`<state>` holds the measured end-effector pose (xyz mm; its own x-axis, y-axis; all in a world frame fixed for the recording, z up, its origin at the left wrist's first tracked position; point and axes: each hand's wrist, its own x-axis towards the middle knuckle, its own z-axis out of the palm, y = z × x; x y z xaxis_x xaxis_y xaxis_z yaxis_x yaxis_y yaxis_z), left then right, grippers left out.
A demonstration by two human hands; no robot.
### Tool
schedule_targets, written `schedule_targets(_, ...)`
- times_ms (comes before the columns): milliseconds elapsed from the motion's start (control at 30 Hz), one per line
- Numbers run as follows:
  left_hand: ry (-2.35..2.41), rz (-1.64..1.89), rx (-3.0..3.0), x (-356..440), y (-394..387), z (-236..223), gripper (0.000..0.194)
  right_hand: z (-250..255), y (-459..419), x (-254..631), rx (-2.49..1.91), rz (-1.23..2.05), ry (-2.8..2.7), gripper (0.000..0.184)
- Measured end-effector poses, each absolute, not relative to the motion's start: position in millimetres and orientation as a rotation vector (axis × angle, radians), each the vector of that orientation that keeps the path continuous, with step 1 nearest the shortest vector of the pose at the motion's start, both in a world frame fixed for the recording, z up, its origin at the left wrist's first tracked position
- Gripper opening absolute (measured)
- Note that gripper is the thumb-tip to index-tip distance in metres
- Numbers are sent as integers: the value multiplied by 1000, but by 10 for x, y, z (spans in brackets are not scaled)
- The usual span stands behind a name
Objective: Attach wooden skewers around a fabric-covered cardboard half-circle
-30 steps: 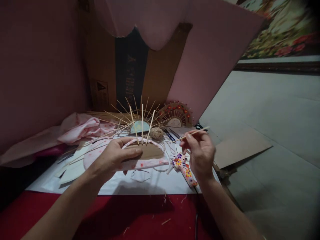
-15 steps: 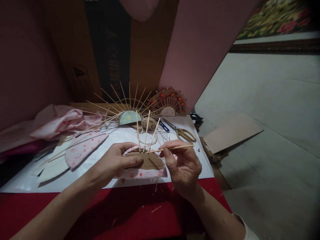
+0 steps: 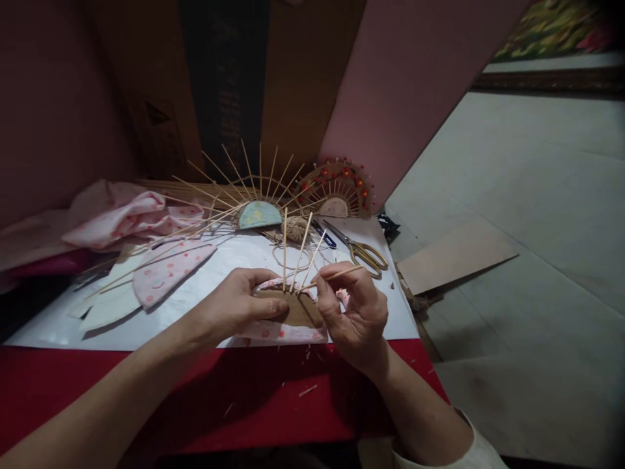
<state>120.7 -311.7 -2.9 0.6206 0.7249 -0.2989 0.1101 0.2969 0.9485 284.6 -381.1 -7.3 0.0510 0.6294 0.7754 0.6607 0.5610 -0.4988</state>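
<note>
My left hand (image 3: pixel 244 303) is closed on the left end of a cardboard piece (image 3: pixel 297 309) edged with pink dotted fabric (image 3: pixel 288 333), its thumb lying on the brown face. Three thin wooden sticks (image 3: pixel 301 251) stand up from the far edge of the cardboard, fanning slightly. Between thumb and fingers, my right hand (image 3: pixel 354 312) pinches another wooden stick (image 3: pixel 336 276). That stick slants down to the left, and its lower tip meets the cardboard beside the standing sticks. Whether the tip is inserted I cannot tell.
Behind are a half-round piece with radiating sticks (image 3: pixel 260 215), a fan with red flowers (image 3: pixel 336 189), a twine ball (image 3: pixel 297 229), scissors (image 3: pixel 364 251) and a blue cutter (image 3: pixel 326 237). Pink fabric (image 3: pixel 117 215) and a dotted fabric half-round (image 3: pixel 170 270) lie left. Cardboard (image 3: pixel 456 257) lies beyond the right edge.
The right hand has tilted its stick from nearly level to a steeper slant. The camera view has shifted slightly. My left hand keeps its hold on the cardboard piece.
</note>
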Motion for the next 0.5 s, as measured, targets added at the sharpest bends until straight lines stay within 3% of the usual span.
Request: schedule_targets(500, 758, 449, 1395, 1221, -3102, -144, 16, 190, -3624, 2780, -1219, 71, -2099, 16)
